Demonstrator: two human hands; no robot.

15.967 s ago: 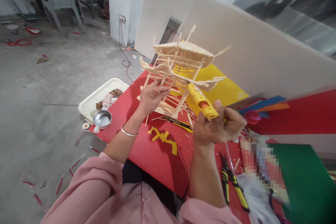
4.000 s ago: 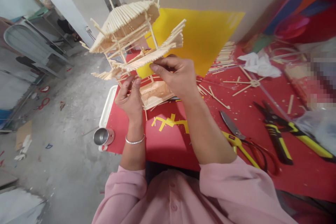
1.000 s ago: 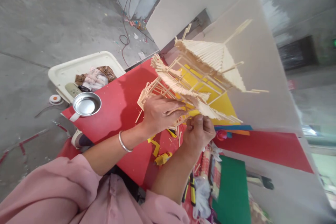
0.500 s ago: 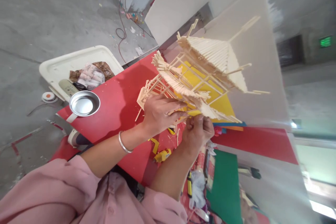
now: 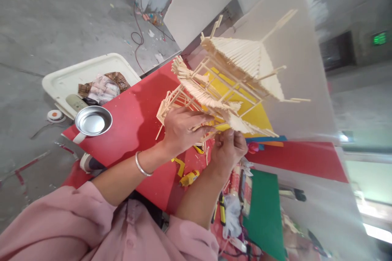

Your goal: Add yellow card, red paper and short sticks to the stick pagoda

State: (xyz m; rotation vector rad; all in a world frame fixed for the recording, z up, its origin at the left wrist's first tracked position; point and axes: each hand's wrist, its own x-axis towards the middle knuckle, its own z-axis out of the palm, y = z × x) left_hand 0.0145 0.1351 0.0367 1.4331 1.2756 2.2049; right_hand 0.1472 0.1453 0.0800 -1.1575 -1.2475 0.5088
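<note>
Grey concrete floor fills the far side of this room, a thin cable looping across it, and the red worktop stands against a pale board. Picture a clock face over the head view, with the stick model at its centre: it is a two-roofed frame of thin pale sticks, held over the worktop and tilted so that its top leans toward 1 or 2 o'clock.

The left hand comes in at about 8 o'clock, its grip pinching the model's frame just under the lower roof. At 6 o'clock the right hand has its fingertips pressed together at that roof's edge; I can't make out what lies between them. A small yellow piece shows between the hands.

Behind the model a yellow sheet spreads toward 4 o'clock. Near 7 o'clock lie a yellow cutout and, just beside it, a yellow tool. Farther out, at 9 o'clock, a metal cup sits by the worktop's corner, near a white tray holding bundled cloth. A clear plastic bag lies around 6 o'clock, and a green board at 5.
</note>
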